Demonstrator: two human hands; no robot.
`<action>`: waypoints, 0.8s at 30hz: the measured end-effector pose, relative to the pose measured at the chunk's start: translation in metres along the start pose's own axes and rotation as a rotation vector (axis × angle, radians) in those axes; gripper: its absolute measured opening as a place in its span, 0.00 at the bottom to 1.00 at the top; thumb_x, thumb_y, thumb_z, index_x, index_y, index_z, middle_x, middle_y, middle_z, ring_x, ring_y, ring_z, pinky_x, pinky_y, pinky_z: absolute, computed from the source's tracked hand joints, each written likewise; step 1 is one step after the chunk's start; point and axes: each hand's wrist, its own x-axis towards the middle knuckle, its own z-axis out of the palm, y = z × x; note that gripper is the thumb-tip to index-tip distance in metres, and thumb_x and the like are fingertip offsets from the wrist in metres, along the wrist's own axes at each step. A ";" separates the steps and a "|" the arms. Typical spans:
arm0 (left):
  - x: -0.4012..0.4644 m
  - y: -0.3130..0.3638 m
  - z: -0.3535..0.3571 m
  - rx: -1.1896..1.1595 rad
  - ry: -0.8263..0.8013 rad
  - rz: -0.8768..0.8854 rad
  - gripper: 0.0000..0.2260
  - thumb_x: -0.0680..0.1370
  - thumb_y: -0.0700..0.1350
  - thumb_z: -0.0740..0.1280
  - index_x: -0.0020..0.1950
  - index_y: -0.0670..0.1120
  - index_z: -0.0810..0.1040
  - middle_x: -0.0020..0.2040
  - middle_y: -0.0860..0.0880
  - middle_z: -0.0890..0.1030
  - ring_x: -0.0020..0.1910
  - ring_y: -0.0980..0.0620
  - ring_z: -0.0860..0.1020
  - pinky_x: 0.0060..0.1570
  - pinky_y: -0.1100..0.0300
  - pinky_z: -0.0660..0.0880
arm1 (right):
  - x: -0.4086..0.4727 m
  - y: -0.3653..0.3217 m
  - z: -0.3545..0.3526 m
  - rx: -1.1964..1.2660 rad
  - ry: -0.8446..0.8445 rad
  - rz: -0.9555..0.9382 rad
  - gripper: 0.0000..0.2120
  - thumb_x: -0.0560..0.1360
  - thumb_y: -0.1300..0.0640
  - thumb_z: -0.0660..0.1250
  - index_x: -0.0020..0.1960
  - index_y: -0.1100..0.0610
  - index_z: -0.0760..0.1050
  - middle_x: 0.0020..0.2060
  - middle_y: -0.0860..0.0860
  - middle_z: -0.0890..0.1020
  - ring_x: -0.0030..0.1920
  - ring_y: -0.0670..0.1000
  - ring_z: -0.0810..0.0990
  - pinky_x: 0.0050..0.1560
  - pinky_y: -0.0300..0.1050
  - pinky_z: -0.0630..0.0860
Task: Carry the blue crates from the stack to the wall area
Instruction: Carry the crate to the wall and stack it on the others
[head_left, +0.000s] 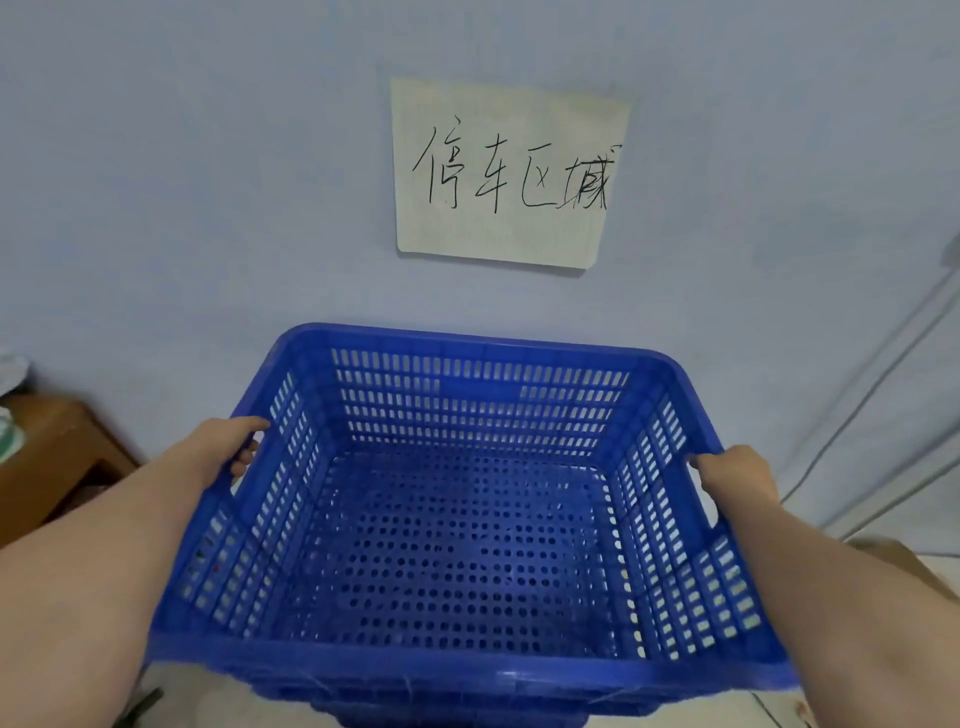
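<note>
A blue perforated plastic crate (467, 670) fills the lower middle of the head view, empty inside, its far rim close to the pale blue wall. My left hand (228, 447) grips the handle slot in the crate's left side. My right hand (732, 478) grips the handle slot on the right side, fingers curled into the opening. The edge of another blue crate (457, 712) shows directly beneath the one I hold; whether they touch is unclear.
A paper sign (504, 171) with handwritten characters hangs on the wall (208, 182) above the crate. A brown wooden piece of furniture (57, 457) stands at the left. Cables (878, 395) run down the wall at the right. Pale floor shows at bottom left.
</note>
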 end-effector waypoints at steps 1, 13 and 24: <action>0.002 0.000 0.003 0.000 0.012 0.001 0.17 0.78 0.47 0.64 0.33 0.42 0.65 0.28 0.46 0.63 0.15 0.52 0.59 0.17 0.70 0.58 | 0.003 0.001 0.001 0.007 -0.004 0.011 0.14 0.73 0.53 0.66 0.48 0.65 0.73 0.34 0.56 0.74 0.33 0.57 0.74 0.36 0.46 0.72; 0.044 -0.008 0.019 0.000 0.106 0.028 0.14 0.77 0.40 0.65 0.33 0.38 0.69 0.23 0.42 0.70 0.11 0.50 0.64 0.17 0.69 0.64 | 0.029 0.006 0.044 0.048 -0.099 0.084 0.17 0.73 0.55 0.65 0.51 0.69 0.78 0.47 0.64 0.82 0.41 0.61 0.78 0.42 0.46 0.72; 0.073 -0.012 0.006 -0.056 0.113 0.013 0.12 0.76 0.45 0.67 0.36 0.39 0.72 0.30 0.41 0.72 0.26 0.45 0.67 0.31 0.59 0.66 | 0.030 -0.011 0.073 0.054 -0.015 0.071 0.12 0.72 0.60 0.63 0.42 0.69 0.79 0.41 0.64 0.82 0.39 0.62 0.79 0.41 0.48 0.75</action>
